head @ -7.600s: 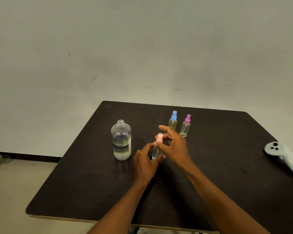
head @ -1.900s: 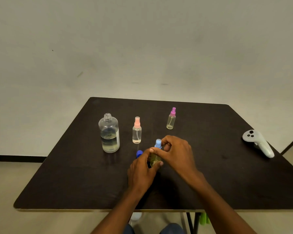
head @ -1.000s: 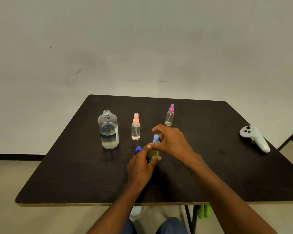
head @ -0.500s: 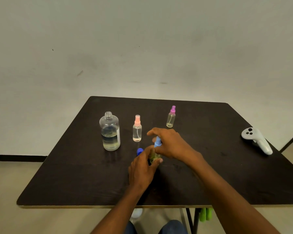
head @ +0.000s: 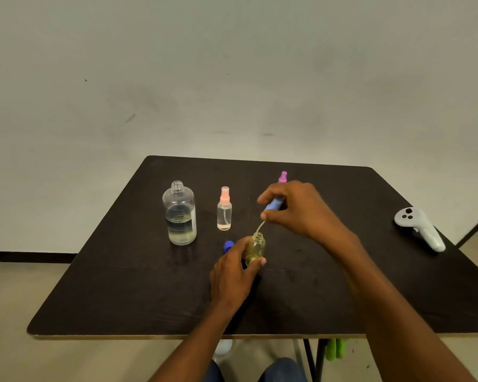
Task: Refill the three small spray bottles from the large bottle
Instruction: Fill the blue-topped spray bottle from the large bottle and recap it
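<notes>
At a dark wooden table (head: pixel 342 285), a person works with 2 bare hands on a small spray bottle (head: pixel 255 248) of yellowish clear plastic. The left hand (head: pixel 233 274) wraps its fingers and thumb around the lower body of that bottle, which stands on the table near the middle with its threaded neck open at the top. The right hand (head: pixel 295 208) is raised just above and beyond it, fingers pinched closed on the light blue spray head (head: pixel 273 205), held tilted. A thin clear dip tube (head: pixel 259 228) hangs from the head and curves down to the open neck; whether its tip is inside the bottle cannot be told.

To the left stands the large bottle (head: pixel 180 215), clear and round-shouldered, uncapped, with pale liquid filling roughly its lower half and a label on its side. A blue cap (head: pixel 228 245) lies on the table just beside the left hand's knuckles. Between the large bottle and the hands, a pink-topped spray bottle (head: pixel 224 209) stands upright, clear, with a little liquid at the bottom. A purple-topped spray bottle (head: pixel 283 177) shows only its nozzle behind the right hand. A white handheld controller (head: pixel 420 228) lies well apart near the table's right edge.
</notes>
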